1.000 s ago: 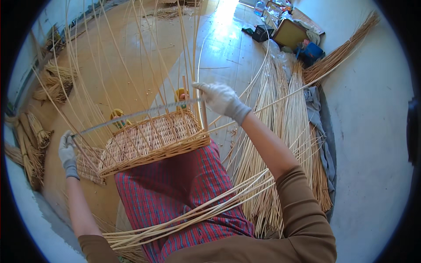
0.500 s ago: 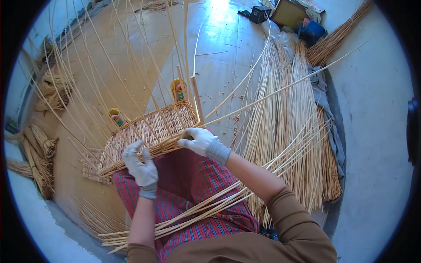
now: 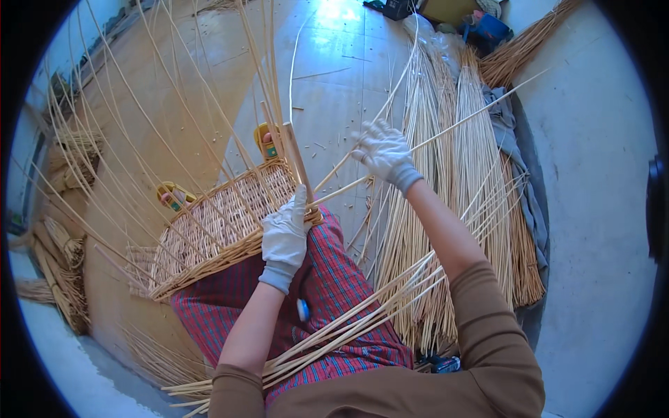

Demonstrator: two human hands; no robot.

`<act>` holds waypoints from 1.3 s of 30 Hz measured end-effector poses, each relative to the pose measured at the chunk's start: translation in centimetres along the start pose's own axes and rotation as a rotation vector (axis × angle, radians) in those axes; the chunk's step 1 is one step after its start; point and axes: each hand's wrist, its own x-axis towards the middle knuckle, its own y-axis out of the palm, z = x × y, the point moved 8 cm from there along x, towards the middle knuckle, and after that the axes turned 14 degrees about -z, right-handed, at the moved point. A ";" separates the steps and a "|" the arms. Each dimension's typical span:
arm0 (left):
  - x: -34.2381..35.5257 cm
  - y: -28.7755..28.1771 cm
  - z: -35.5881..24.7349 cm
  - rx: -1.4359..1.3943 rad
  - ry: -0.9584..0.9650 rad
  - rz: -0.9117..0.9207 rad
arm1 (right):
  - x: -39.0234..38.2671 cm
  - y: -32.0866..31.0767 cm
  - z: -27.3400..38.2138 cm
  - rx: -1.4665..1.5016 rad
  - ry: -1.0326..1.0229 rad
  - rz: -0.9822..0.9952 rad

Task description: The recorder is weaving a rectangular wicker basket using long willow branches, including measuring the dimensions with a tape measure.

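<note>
Clasps one wicker basket [image 3: 209,233], resting across the knees, near its right corner with the left hand [image 3: 283,233]; holds the right hand [image 3: 385,152], blurred, over two long pale rods [image 3: 481,110]; cannot tell if gripping either; has one thick stick [image 3: 298,164] at the basket's corner, one blue-and-white object [image 3: 303,310] on the striped cloth [image 3: 334,261]; wears two yellow slippers [image 3: 269,148]; sits above a shiny, littered floor [image 3: 327,104], beside a pale wall [image 3: 592,174].
</note>
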 end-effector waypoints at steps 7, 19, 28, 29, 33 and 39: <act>0.0 -0.3 -0.2 0.170 0.152 -0.177 | -4.3 3.2 -0.6 0.180 0.213 0.582; -0.8 2.9 2.1 0.147 -0.018 -0.177 | 3.0 -12.6 20.5 0.092 -1.142 0.491; -3.2 -1.4 8.8 -1.340 -0.525 -0.658 | 8.0 -5.9 15.6 0.860 0.097 0.046; -3.4 -1.7 9.8 -1.573 -0.607 -0.680 | 6.4 -3.3 14.5 0.941 0.314 0.249; -5.8 -1.8 13.8 -1.786 -0.926 -0.676 | 0.7 1.7 13.5 0.844 0.607 0.830; -2.3 -7.3 15.0 -1.168 -0.729 -0.611 | 0.3 1.6 13.9 0.595 0.625 0.804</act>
